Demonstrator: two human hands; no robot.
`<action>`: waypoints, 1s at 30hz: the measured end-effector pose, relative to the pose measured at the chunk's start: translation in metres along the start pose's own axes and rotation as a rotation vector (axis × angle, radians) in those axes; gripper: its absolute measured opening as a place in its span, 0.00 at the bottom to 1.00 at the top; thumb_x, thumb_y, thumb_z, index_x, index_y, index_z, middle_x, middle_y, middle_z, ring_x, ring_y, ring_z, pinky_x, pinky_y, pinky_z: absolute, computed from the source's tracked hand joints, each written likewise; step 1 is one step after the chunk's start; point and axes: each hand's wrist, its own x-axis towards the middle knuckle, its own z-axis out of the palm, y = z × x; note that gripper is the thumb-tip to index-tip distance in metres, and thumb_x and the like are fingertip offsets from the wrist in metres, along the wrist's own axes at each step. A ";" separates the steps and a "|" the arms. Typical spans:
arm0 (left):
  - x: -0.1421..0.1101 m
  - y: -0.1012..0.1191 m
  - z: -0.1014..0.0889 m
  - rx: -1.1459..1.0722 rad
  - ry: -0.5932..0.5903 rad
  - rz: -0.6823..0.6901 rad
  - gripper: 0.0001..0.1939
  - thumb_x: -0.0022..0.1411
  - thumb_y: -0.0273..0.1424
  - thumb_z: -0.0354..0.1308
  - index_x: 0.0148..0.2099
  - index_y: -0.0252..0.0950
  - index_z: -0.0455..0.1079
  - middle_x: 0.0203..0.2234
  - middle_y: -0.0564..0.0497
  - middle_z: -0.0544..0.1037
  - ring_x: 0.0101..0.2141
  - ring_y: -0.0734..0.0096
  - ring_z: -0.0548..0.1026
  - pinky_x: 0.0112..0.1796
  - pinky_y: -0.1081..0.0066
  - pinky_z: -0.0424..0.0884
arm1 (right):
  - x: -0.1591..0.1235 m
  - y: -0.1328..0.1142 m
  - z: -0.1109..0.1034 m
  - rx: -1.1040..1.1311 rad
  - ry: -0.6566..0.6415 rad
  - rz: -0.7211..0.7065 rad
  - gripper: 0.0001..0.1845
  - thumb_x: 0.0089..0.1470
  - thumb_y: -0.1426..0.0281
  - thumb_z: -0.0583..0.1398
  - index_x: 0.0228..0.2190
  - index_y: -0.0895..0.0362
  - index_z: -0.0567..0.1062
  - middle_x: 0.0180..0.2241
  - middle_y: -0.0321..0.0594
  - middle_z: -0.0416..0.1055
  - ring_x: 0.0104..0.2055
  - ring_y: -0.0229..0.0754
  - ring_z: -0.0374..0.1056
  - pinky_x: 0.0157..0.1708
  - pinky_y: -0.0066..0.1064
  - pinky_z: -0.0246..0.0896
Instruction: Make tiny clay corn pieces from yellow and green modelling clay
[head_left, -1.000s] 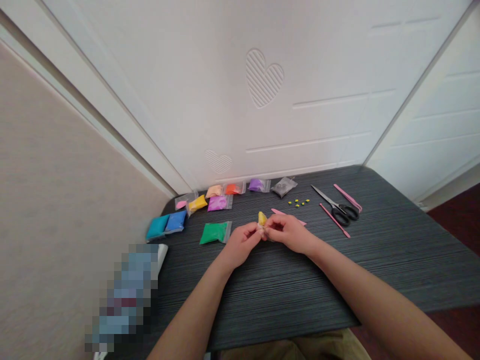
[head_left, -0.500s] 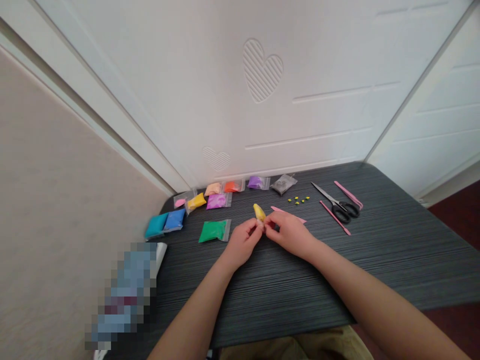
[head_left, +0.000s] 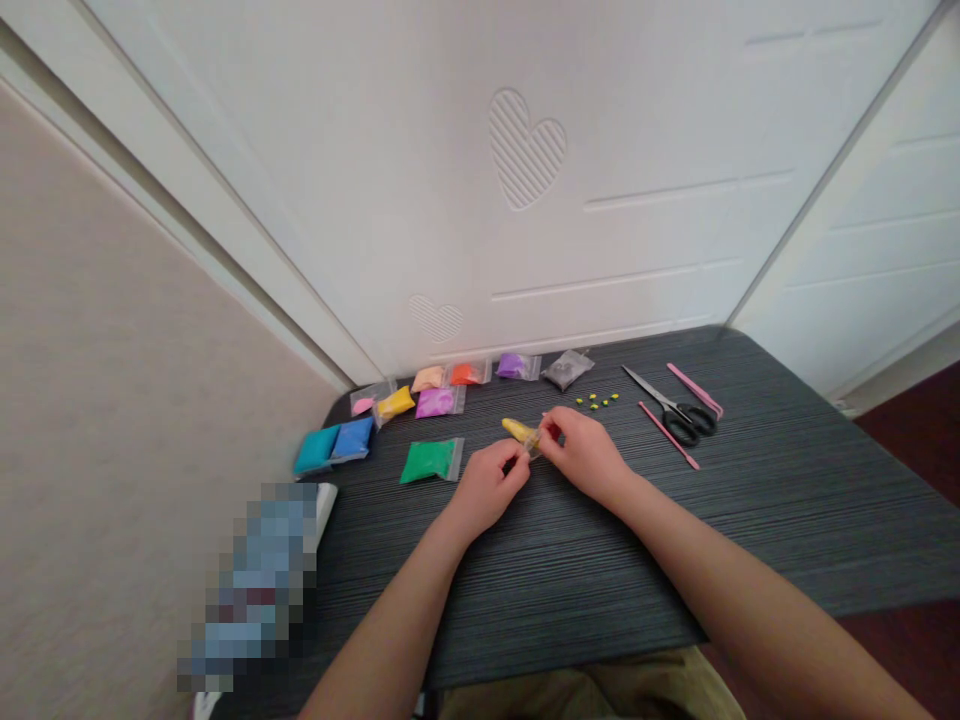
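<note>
Yellow clay bag (head_left: 520, 431) pinched between both hands just above the dark striped table (head_left: 787, 520), near its middle, in the head view. Left hand (head_left: 487, 484) curled nearly closed, fingertips gripping the clear open end of the bag from the near side. Right hand (head_left: 581, 452) likewise closed in a pinch on that same clear end, thumb and forefinger together. Yellow lump filling the far part of the little bag; long axis running from the fingers up and to the left, the filled end pointing toward the row of packets, tilted close to level. Further zip bags flat on the table, each with one lump of clay inside: green bag (head_left: 430, 461) just left of the left hand, teal bag (head_left: 316, 449) and blue bag (head_left: 352, 438) touching side by side, pink (head_left: 363, 405), yellow (head_left: 395, 403), magenta (head_left: 438, 402), peach (head_left: 428, 379), orange (head_left: 466, 374), purple (head_left: 514, 366) and grey (head_left: 567, 369) along the far edge. Small yellow-green bits (head_left: 598, 402) loose beyond the right hand. Black scissors (head_left: 679, 415) well to the right, pink tools (head_left: 695, 390) on either side of them.
</note>
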 end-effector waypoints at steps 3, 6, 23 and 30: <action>-0.001 -0.003 0.002 0.054 0.066 0.004 0.10 0.57 0.28 0.45 0.24 0.35 0.58 0.20 0.56 0.64 0.24 0.76 0.62 0.27 0.75 0.57 | 0.000 0.001 -0.001 0.023 -0.005 -0.015 0.02 0.49 0.72 0.53 0.26 0.55 0.66 0.27 0.36 0.67 0.30 0.37 0.63 0.33 0.29 0.56; -0.002 -0.006 0.004 0.101 0.133 0.031 0.09 0.58 0.28 0.45 0.25 0.35 0.58 0.22 0.54 0.65 0.26 0.74 0.64 0.30 0.74 0.59 | -0.002 0.000 0.001 0.056 -0.020 -0.037 0.02 0.49 0.72 0.53 0.28 0.55 0.66 0.28 0.35 0.67 0.30 0.36 0.63 0.33 0.28 0.57; 0.002 -0.005 0.009 0.345 0.395 0.228 0.13 0.55 0.24 0.49 0.43 0.35 0.65 0.40 0.47 0.71 0.44 0.63 0.65 0.49 0.59 0.60 | -0.003 0.003 0.012 0.148 0.047 0.018 0.03 0.49 0.73 0.52 0.29 0.56 0.66 0.27 0.36 0.67 0.29 0.37 0.63 0.32 0.29 0.57; 0.001 -0.005 0.010 0.403 0.375 0.237 0.12 0.55 0.23 0.48 0.41 0.35 0.67 0.38 0.47 0.73 0.44 0.63 0.65 0.47 0.60 0.62 | -0.004 0.001 0.015 0.226 0.080 0.051 0.03 0.48 0.73 0.53 0.28 0.56 0.66 0.27 0.37 0.67 0.29 0.37 0.62 0.33 0.30 0.57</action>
